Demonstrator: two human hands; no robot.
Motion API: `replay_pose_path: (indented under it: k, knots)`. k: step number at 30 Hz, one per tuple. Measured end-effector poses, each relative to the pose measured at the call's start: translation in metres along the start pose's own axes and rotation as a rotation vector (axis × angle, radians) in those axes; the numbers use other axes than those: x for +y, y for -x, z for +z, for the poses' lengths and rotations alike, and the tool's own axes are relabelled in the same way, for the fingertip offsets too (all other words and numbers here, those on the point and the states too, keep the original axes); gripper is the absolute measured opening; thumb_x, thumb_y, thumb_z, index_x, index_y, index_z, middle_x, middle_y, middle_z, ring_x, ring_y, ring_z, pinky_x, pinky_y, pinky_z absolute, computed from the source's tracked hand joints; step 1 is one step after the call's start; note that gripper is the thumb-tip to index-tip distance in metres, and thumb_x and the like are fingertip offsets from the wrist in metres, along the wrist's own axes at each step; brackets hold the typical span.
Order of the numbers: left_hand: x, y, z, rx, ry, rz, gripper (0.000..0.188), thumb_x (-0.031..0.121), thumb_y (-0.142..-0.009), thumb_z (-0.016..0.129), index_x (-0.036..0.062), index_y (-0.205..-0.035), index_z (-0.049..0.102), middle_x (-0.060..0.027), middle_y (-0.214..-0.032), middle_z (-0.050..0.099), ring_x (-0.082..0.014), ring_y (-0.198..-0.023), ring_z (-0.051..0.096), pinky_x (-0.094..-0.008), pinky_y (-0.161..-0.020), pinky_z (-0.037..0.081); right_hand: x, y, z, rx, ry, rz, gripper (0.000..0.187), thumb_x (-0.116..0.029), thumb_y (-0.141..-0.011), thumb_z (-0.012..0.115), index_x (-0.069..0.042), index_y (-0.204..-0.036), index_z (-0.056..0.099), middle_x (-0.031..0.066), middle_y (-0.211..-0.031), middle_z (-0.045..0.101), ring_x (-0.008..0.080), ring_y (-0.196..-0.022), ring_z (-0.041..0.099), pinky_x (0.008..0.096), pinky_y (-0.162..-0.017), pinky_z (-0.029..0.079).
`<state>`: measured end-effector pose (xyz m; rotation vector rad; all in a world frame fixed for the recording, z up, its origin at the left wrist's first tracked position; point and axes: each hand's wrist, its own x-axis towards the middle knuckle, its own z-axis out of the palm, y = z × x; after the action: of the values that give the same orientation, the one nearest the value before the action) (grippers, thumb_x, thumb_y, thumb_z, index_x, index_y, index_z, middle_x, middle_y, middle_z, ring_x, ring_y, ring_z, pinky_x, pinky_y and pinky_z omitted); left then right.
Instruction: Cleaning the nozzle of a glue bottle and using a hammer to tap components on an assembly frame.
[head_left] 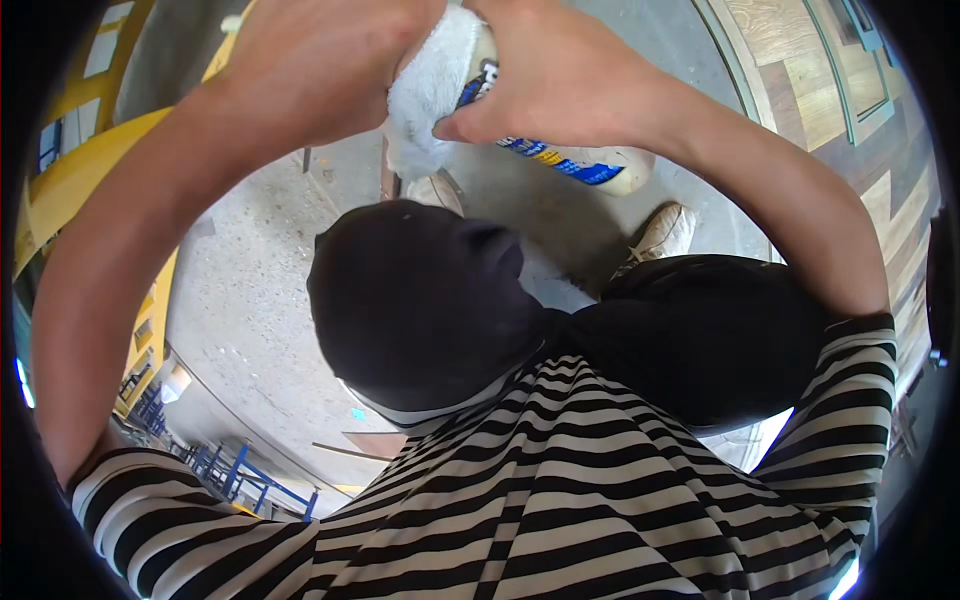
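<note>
Both my hands are raised at the top of the head view, close together. My left hand (375,45) is closed on a white fluffy cloth (430,95). Wrapped around a cream-white bottle (570,163) with a blue and yellow label is my right hand (550,75); its thumb reaches toward the cloth. The bottle lies tilted, one end toward the lower right and the other against the cloth. The cloth hides part of the bottle, and some fingers of both hands are out of sight.
Below is a grey, speckled concrete floor (250,270), with my light shoe (665,235) on it. Yellow framing (90,175) runs along the left, and blue metal stands (240,475) are at the lower left. Wood-patterned boards (830,100) lie at the right.
</note>
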<state>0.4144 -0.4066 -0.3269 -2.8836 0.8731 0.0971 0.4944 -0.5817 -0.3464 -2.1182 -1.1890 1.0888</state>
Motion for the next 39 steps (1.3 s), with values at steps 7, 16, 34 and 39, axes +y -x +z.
replay_pose_path:
  k: [7, 16, 34, 39]
  knots:
    - [-0.035, -0.021, 0.011, -0.537, 0.459, -0.507, 0.026, 0.013, -0.071, 0.067, -0.0037, -0.091, 0.072, -0.0240, -0.086, 0.071, -0.0414, -0.084, 0.070, -0.0421, -0.073, 0.056, 0.040, -0.040, 0.018, 0.479, 0.508, -0.343, 0.049, -0.014, -0.074, 0.076, 0.000, -0.115, 0.052, 0.0175, -0.095, 0.071, 0.0322, -0.080, 0.072, 0.0433, -0.061, 0.056]
    - [-0.013, -0.042, -0.030, -0.291, -0.185, -0.182, 0.052, 0.011, -0.087, 0.063, -0.0011, -0.137, 0.053, -0.0090, -0.105, 0.071, -0.0268, -0.115, 0.059, -0.0723, -0.112, 0.018, 0.071, -0.033, 0.014, 0.707, 0.291, -0.280, 0.042, -0.018, -0.072, 0.074, -0.001, -0.105, 0.054, 0.0199, -0.096, 0.066, 0.0381, -0.088, 0.067, 0.0484, -0.077, 0.055]
    - [0.011, -0.072, -0.030, 0.266, 0.717, -0.589, 0.023, -0.010, -0.081, 0.059, 0.0010, -0.102, 0.056, -0.0124, -0.093, 0.062, -0.0259, -0.088, 0.063, -0.0317, -0.080, 0.050, 0.211, 0.043, -0.037, 1.166, -0.529, 0.156, 0.067, -0.035, -0.073, 0.086, -0.004, -0.120, 0.050, 0.0206, -0.106, 0.069, 0.0356, -0.099, 0.068, 0.0419, -0.086, 0.053]
    - [-0.007, -0.122, -0.012, 0.245, 1.339, -0.572, 0.027, -0.012, -0.084, 0.055, -0.0002, -0.107, 0.062, 0.0006, -0.097, 0.064, -0.0075, -0.089, 0.061, -0.0216, -0.078, 0.048, 0.221, 0.127, 0.008, 1.375, -0.693, 0.262, 0.066, -0.022, -0.074, 0.088, -0.004, -0.125, 0.049, 0.0090, -0.108, 0.061, 0.0181, -0.100, 0.061, 0.0364, -0.090, 0.051]
